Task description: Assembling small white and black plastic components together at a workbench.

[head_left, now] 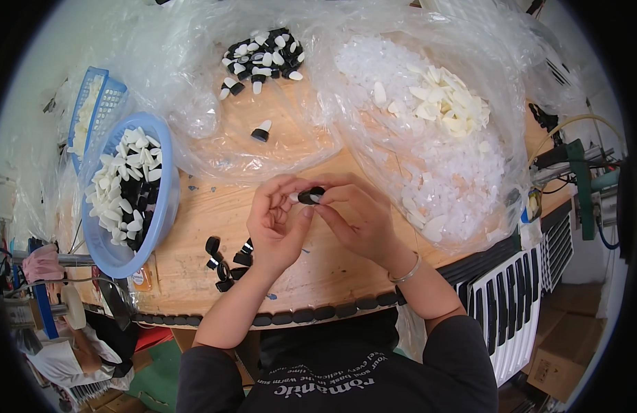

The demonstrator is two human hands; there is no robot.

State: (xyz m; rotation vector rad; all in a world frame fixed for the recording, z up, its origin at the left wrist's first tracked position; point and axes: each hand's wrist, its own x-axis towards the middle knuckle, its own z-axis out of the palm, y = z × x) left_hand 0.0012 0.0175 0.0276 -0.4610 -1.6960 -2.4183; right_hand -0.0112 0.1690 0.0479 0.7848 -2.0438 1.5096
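Observation:
Over the middle of the wooden table, my left hand (280,219) and my right hand (358,219) meet at a small black oval cap-like part (310,196) with a white tab on it. The fingers of both hands pinch it, so part of it is hidden. To the left of my left forearm lie several loose black ring-like caps (223,272). Further ahead, one black part with a white tab (262,131) lies alone on clear plastic. Beyond it is a heap of similar black-and-white parts (267,55).
At the left stands a blue basin (172,186) of white tabs and black parts, beside a blue basket (113,96). Clear plastic at the right holds translucent flakes (463,182) and cream tabs (449,103). Black pieces (305,315) line the near edge. A person (77,354) is at lower left.

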